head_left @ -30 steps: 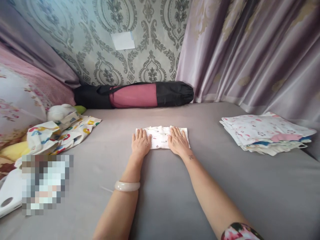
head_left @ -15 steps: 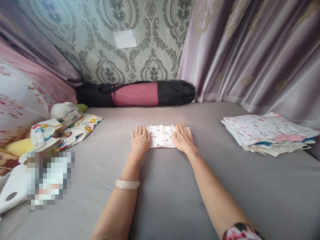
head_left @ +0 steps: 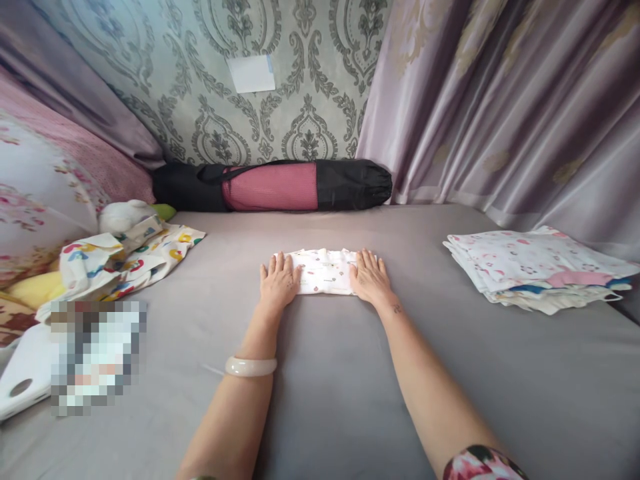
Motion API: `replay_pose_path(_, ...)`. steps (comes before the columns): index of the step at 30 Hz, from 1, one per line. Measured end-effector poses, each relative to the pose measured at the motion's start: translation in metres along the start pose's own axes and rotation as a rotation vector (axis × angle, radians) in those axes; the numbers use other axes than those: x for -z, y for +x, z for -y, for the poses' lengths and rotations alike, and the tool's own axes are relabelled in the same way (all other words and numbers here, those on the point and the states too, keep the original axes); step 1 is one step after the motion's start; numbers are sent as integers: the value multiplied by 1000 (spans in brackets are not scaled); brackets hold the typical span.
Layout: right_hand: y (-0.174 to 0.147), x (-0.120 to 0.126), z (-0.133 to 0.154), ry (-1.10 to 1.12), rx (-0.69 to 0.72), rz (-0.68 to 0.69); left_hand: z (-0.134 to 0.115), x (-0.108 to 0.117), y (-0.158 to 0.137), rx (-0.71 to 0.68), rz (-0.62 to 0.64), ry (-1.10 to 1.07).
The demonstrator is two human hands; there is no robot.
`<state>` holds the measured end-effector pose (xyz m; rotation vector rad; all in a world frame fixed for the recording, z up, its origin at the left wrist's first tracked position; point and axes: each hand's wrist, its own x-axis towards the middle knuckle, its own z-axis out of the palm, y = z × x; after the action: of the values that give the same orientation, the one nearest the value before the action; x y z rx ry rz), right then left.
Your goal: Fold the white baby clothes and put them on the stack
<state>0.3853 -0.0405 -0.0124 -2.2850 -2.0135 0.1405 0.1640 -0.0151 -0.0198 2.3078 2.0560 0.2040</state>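
A white cloth [head_left: 325,272] with a small print lies folded into a flat, narrow rectangle on the grey sheet [head_left: 335,387]. My left hand [head_left: 280,279] rests palm down over its left end, fingers stretched out and pointing away from me. Over the right end lies my right hand [head_left: 371,275], flat as well, with its fingers extended. Both palms touch the cloth without gripping it, and they hide its two ends. Its printed middle part shows between them.
To the right sits a stack of folded printed cloths [head_left: 535,260]. A rolled pink mat in a black bag [head_left: 273,187] lies along the wall. At left are a crumpled patterned garment [head_left: 155,257], a white plush toy [head_left: 127,215] and a white object with a dark oval hole [head_left: 35,367].
Both hands have slid slightly outward along the folded cloth, so more of its middle shows. They stay flat on it.
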Motion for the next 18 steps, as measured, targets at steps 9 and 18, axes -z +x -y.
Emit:
replay_pose_path(9, 3, 4, -16, 39, -157, 19, 7, 3, 1, 98, -49, -51)
replay_pose_path(18, 4, 2, -17, 50, -176, 86, 8, 1, 1, 133, 37, -84)
